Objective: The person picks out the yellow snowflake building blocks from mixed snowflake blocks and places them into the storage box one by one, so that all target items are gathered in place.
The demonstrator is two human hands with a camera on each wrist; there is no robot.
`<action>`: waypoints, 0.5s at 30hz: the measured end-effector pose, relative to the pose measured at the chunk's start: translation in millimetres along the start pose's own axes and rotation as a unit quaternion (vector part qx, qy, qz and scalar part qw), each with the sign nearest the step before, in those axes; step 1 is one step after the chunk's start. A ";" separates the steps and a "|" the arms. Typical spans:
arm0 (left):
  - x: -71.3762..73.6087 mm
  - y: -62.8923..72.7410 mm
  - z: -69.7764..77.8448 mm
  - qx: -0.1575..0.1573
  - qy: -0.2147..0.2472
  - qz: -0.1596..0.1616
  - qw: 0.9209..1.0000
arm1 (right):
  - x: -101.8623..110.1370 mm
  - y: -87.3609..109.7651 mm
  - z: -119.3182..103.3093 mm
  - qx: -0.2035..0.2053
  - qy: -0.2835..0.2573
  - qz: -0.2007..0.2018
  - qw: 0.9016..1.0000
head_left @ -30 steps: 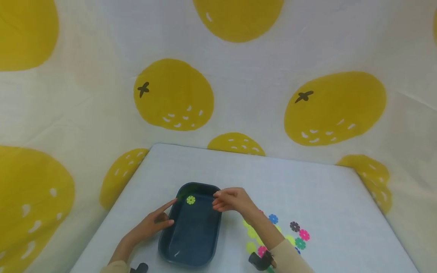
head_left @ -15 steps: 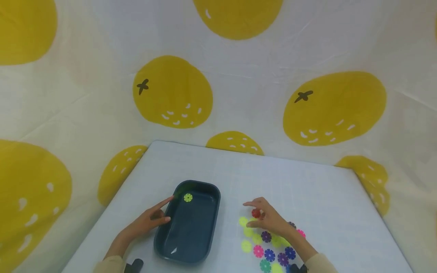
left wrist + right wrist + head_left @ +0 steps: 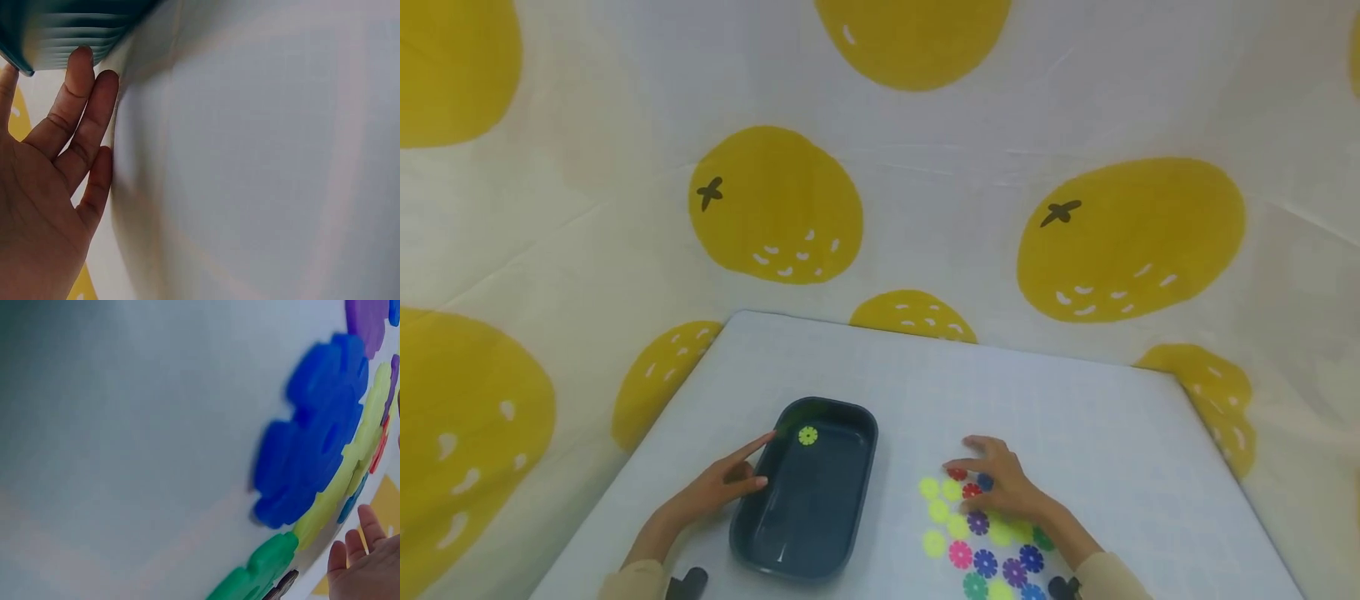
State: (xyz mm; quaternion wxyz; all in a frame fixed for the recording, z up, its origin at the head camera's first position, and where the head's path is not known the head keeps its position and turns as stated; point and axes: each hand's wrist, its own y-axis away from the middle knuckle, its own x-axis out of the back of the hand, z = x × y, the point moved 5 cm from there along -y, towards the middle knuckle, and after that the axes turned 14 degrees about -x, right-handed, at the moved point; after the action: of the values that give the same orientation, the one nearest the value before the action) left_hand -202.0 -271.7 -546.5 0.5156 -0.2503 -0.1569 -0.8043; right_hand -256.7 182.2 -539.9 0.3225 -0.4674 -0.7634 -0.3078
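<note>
A dark blue-grey tray (image 3: 805,508) stands on the left of the table with one yellow-green flower-shaped disc (image 3: 808,436) in its far end. My left hand (image 3: 718,487) touches the tray's left rim with index finger and thumb spread. In the left wrist view, the other fingers (image 3: 94,119) lie fairly straight by its ribbed outer side. To the right, my right hand (image 3: 1003,483) is over a spread of flower-shaped plastic discs (image 3: 957,525), thumb and fingers apart. Red discs (image 3: 972,490) lie just below its fingertips; whether it touches any is hard to tell.
Several discs in yellow-green, pink, purple, blue and green lie flat on the white table (image 3: 1075,433), reaching the near edge of view. A large blue disc (image 3: 312,431) is close to the right wrist camera. A white cloth with yellow fruit prints (image 3: 925,208) hangs behind.
My right hand has moved from above the tray's right rim to the discs on the right, its fingers spreading apart. My left hand stays at the tray's left rim.
</note>
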 end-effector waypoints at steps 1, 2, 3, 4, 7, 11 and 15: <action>0.2 0.4 -0.2 -0.001 0.001 0.001 1.000 | -0.8 -1.5 0.0 -0.002 0.002 -0.002 1.000; 0.4 0.9 -0.7 0.002 0.003 0.002 1.000 | -1.6 -3.0 -0.1 -0.006 0.006 -0.003 1.000; 0.5 1.4 -0.7 0.003 0.004 0.002 1.000 | -2.4 -4.2 -0.3 -0.010 0.010 -0.006 1.000; 0.4 1.7 0.0 0.001 0.006 0.001 1.000 | -3.2 -5.4 -0.5 -0.016 0.013 -0.007 1.000; 0.5 2.0 1.9 0.002 0.013 0.003 1.000 | -4.3 -7.9 -2.7 -0.030 0.016 -0.010 0.999; 0.5 0.8 4.2 0.002 0.011 0.002 1.000 | -2.1 -8.1 -5.9 -0.032 0.015 -0.007 0.999; -0.2 -0.3 3.6 0.007 0.010 0.001 1.000 | -1.0 -8.6 -5.0 -0.037 0.027 -0.006 0.999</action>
State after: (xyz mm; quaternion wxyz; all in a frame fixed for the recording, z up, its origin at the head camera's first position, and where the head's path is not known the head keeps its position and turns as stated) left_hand -201.3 -269.6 -543.7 0.5193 -0.2385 -0.1571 -0.8054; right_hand -263.3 174.6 -539.0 0.3234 -0.4659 -0.7454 -0.3505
